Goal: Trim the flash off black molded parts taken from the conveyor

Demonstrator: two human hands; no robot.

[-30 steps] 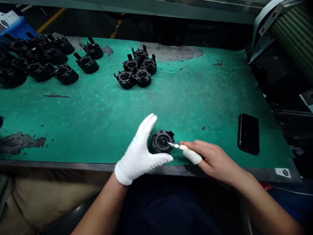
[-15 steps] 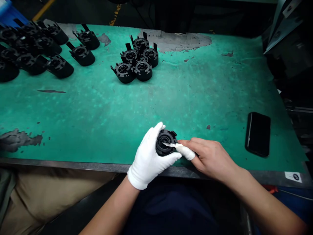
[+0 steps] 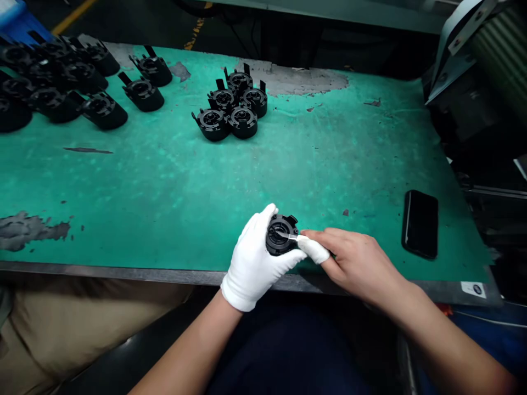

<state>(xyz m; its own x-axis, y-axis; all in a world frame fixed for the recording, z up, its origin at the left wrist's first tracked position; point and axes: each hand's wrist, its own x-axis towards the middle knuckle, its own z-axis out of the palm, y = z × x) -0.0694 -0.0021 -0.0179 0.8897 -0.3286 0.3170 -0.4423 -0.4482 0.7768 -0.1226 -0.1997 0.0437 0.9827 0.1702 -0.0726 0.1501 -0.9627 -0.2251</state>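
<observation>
My left hand (image 3: 254,263), in a white glove, is closed around a round black plastic part (image 3: 280,235) near the front edge of the green bench top (image 3: 206,181). My right hand (image 3: 356,263) is bare except for a white wrap on one finger. It pinches a small blade (image 3: 287,236) whose tip rests inside the face of the part.
A cluster of several black parts (image 3: 233,108) sits at the back centre. A larger pile of the same black parts (image 3: 57,88) lies at the back left beside a blue bin (image 3: 16,22). A black phone (image 3: 420,223) lies to the right. Machinery (image 3: 481,71) stands at the right edge.
My left hand went from open beside the part to closed around it and tilted it up off the bench. The blade tip moved further into the part's face.
</observation>
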